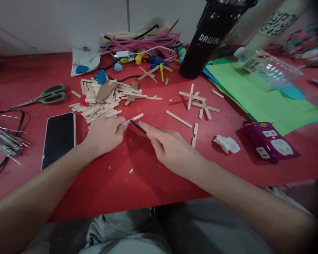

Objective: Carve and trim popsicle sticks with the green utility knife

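Observation:
My left hand (107, 132) pinches a wooden craft stick (136, 118) against the red table (95, 197). In my right hand (172, 144) is a thin dark tool like a craft knife (138, 127), its tip touching or very near the stick; its handle is mostly hidden by my fingers. Behind my left hand lies a pile of craft sticks (95, 106) with brown scraps on it. To the right of my hands rest a loose stick (178, 119), a notched stick (194, 135) and crossed sticks (192, 96). Small wood chips (131, 170) dot the tabletop.
A phone (58, 139) and green-handled scissors (51, 95) lie left. At the back are pink cords (140, 44) and a black tumbler (206, 38). Green paper (270, 95), a plastic bottle (272, 67), crumpled tissue (227, 144) and a purple power socket block (270, 141) are on the right.

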Demonstrator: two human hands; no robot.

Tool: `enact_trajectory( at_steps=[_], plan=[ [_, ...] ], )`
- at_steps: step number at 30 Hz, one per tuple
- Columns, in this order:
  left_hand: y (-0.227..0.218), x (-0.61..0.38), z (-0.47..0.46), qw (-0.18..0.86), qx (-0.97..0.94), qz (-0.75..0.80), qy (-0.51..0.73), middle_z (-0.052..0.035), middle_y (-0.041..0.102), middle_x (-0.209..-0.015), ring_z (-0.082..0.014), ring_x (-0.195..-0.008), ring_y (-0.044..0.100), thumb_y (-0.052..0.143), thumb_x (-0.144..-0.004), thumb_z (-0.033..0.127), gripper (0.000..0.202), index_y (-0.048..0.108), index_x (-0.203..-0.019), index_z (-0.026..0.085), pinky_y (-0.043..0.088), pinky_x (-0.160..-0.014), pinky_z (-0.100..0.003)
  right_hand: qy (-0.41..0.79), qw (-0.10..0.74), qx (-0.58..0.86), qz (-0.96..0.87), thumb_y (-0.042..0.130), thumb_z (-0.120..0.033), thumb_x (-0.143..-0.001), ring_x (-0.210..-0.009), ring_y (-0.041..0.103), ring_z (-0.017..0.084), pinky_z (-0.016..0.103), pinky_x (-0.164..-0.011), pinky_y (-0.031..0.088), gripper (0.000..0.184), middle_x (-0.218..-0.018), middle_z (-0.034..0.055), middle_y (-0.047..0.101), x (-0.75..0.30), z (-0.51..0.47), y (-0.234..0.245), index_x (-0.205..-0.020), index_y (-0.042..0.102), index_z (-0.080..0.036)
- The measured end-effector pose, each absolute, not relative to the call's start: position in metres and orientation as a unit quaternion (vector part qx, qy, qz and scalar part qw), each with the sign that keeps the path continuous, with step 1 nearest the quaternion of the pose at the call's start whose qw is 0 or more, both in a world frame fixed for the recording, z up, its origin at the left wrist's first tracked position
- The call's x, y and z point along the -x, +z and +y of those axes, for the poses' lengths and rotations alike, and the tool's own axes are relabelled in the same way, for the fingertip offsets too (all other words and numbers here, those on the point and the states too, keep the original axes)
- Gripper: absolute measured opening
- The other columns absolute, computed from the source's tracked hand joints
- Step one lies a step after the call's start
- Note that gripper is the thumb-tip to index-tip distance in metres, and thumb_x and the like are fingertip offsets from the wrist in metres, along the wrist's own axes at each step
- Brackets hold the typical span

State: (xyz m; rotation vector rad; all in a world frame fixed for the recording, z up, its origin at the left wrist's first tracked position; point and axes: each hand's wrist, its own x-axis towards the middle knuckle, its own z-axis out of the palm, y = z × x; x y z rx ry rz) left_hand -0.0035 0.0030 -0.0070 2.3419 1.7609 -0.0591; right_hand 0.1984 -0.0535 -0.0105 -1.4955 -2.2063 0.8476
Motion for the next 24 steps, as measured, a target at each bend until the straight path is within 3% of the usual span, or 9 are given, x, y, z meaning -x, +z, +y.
enact_trajectory(
  at_steps=[9, 15, 24],
  plan=[
    [-0.009, 0.005, 0.003, 0.107, -0.797, 0.595, -0.016, -0.005, 0.064, -0.073, -0.0203, -0.073, 0.057, 0.034, -0.091, 0.034, 0.03, 0.053, -0.073, 0.02, 0.026, -0.06, -0.031, 0.291, 0.149, 0.537, -0.778, 0.035, -0.016, -0.097, -0.094, 0.068, 0.023, 0.033, -0.08, 0.05, 0.055, -0.111, 0.0113, 0.07, -0.196, -0.053, -0.009, -0.152, 0.042, -0.023],
    [-0.011, 0.005, 0.003, 0.105, -0.798, 0.594, -0.01, -0.0043, 0.062, -0.071, -0.0196, -0.072, 0.056, 0.034, -0.091, 0.034, 0.03, 0.053, -0.073, 0.02, 0.026, -0.06, -0.03, 0.273, 0.089, 0.552, -0.783, 0.034, -0.014, -0.097, -0.086, 0.065, 0.022, 0.03, -0.073, 0.045, 0.057, -0.099, 0.0107, 0.069, -0.192, -0.052, -0.002, -0.154, 0.038, -0.023],
    [-0.011, 0.004, 0.002, 0.103, -0.795, 0.598, -0.009, -0.0044, 0.062, -0.073, -0.0196, -0.073, 0.056, 0.034, -0.091, 0.034, 0.029, 0.054, -0.074, 0.02, 0.026, -0.06, -0.03, 0.277, 0.074, 0.548, -0.786, 0.033, -0.012, -0.096, -0.09, 0.065, 0.023, 0.029, -0.074, 0.043, 0.059, -0.105, 0.0122, 0.068, -0.19, -0.052, -0.001, -0.154, 0.036, -0.023]
  ],
)
